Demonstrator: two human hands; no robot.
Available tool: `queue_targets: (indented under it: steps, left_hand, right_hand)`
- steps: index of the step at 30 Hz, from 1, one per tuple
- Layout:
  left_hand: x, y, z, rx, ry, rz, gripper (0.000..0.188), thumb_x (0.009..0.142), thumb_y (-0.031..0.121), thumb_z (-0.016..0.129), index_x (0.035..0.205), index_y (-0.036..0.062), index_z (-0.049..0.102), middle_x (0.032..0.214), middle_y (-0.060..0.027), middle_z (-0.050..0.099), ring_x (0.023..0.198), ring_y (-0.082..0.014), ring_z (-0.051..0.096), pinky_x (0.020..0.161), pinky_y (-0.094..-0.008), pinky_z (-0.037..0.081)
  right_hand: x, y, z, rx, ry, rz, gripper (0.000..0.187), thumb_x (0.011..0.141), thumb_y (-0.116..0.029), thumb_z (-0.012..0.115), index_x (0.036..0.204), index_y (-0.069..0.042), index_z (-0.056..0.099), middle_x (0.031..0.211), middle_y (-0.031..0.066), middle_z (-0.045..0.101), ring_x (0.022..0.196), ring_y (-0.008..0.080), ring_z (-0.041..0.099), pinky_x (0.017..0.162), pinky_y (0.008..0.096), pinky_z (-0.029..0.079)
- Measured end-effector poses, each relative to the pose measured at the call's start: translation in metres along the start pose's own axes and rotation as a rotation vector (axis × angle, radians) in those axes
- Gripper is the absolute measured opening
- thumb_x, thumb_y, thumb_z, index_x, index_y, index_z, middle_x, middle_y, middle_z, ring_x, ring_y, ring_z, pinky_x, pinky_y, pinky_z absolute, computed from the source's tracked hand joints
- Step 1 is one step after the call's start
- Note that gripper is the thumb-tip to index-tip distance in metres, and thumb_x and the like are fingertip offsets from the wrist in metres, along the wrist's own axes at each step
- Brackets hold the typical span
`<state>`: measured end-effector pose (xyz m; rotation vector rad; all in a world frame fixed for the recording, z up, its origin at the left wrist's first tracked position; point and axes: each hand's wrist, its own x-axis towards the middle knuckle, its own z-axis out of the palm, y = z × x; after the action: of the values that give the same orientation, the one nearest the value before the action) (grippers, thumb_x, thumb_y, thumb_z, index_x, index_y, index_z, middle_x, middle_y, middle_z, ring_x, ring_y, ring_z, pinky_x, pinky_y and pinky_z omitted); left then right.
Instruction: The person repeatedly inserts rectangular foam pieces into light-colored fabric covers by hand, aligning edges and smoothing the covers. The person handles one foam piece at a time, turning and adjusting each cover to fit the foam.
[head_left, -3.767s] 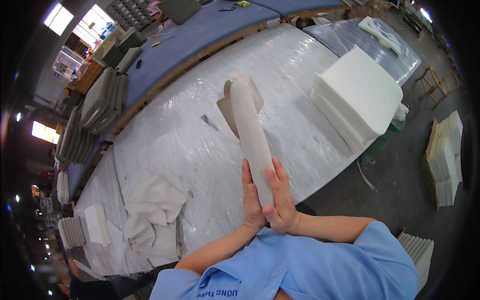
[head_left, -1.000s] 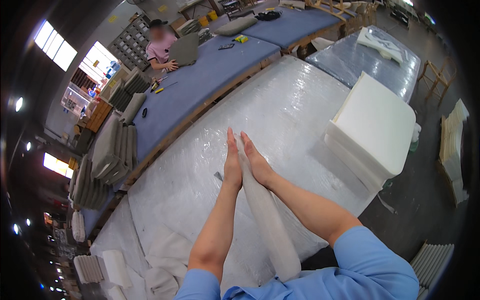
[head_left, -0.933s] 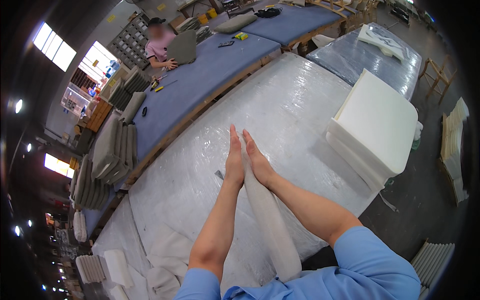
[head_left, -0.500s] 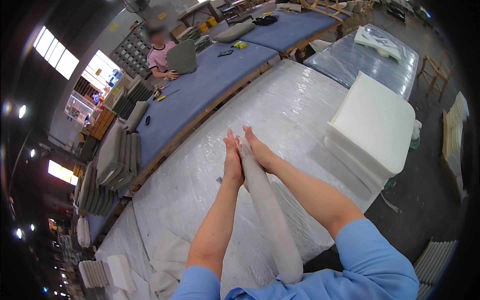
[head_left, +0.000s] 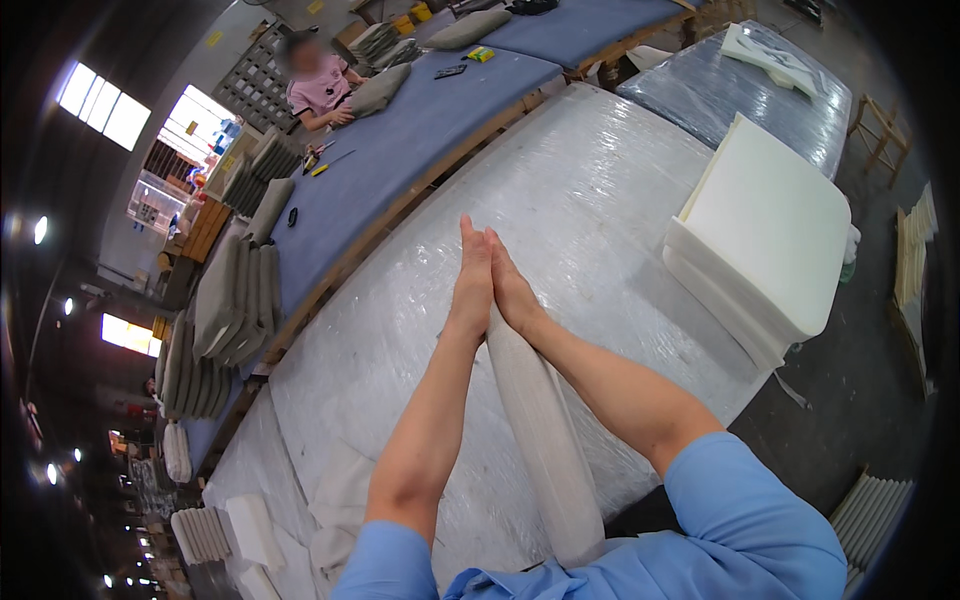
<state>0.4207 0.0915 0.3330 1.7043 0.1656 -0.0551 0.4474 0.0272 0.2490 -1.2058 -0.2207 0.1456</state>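
A pale grey fabric-covered seat cushion (head_left: 540, 430) stands on edge, seen along its narrow side, running from my body toward the middle of the table. At its far end, my left hand (head_left: 473, 288) presses flat against the left side and my right hand (head_left: 512, 290) against the right. Both palms squeeze the cushion between them, with the fingers stretched forward and held together. The cushion's far tip is hidden between my hands. Its near end rests against my blue shirt. Beneath lies a table covered in clear plastic film (head_left: 400, 330).
A stack of white foam pads (head_left: 765, 230) stands on the right of the table. Loose grey fabric (head_left: 340, 495) and white foam pieces (head_left: 255, 530) lie at the lower left. Across a blue-topped table (head_left: 400, 150) with stacked grey cushions (head_left: 235, 300), a person in pink (head_left: 320, 88) handles a cushion.
My hands have closed together over the cushion's far end, their fingertips rising slightly in view. The co-worker's cushion has gone from upright to lying lower.
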Motion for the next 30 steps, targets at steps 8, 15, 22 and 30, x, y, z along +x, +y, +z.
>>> queue_targets:
  steps: [8, 15, 22, 30]
  left_hand:
    - [-0.043, -0.029, 0.001, -0.232, 0.136, 0.16, 0.076, 0.109, 0.065, 0.029, 0.169, 0.0254, 0.005, 0.175, -0.0154, 0.006, 0.161, -0.0347, 0.006, 0.129, -0.0457, 0.015]
    - [-0.067, -0.029, 0.014, -0.212, -0.001, 0.19, 0.075, 0.112, 0.058, 0.023, 0.169, 0.017, -0.003, 0.175, -0.0138, -0.001, 0.161, -0.032, 0.005, 0.129, -0.0435, 0.015]
    - [-0.112, -0.045, 0.015, -0.277, 0.009, 0.186, 0.074, 0.111, 0.058, 0.023, 0.169, 0.0184, 0.0, 0.175, -0.0102, 0.004, 0.16, -0.0286, 0.013, 0.129, -0.0422, 0.019]
    - [-0.241, -0.097, 0.043, -0.364, -0.011, 0.072, 0.076, 0.111, 0.059, 0.025, 0.168, 0.0203, -0.006, 0.175, -0.0093, 0.0, 0.16, -0.0278, 0.012, 0.128, -0.0414, 0.021]
  right_hand:
    - [-0.06, -0.047, -0.019, -0.321, 0.004, -0.064, 0.075, 0.112, -0.055, 0.027, 0.166, -0.005, 0.017, 0.171, 0.0222, 0.019, 0.159, 0.0355, 0.016, 0.128, 0.0396, 0.015]
    - [-0.093, -0.036, -0.026, -0.015, -0.095, 0.027, 0.082, 0.109, -0.064, 0.024, 0.168, -0.007, 0.011, 0.173, 0.0169, 0.013, 0.16, 0.0315, 0.012, 0.129, 0.0414, 0.012]
    - [-0.135, -0.021, -0.035, 0.063, -0.202, 0.121, 0.085, 0.109, -0.063, 0.024, 0.166, -0.002, 0.008, 0.174, 0.0175, 0.009, 0.161, 0.0287, 0.007, 0.129, 0.0402, 0.008]
    - [-0.243, -0.003, -0.053, 0.104, -0.157, 0.206, 0.08, 0.111, -0.059, 0.024, 0.166, -0.002, 0.01, 0.173, 0.018, 0.013, 0.16, 0.0296, 0.01, 0.13, 0.0405, 0.009]
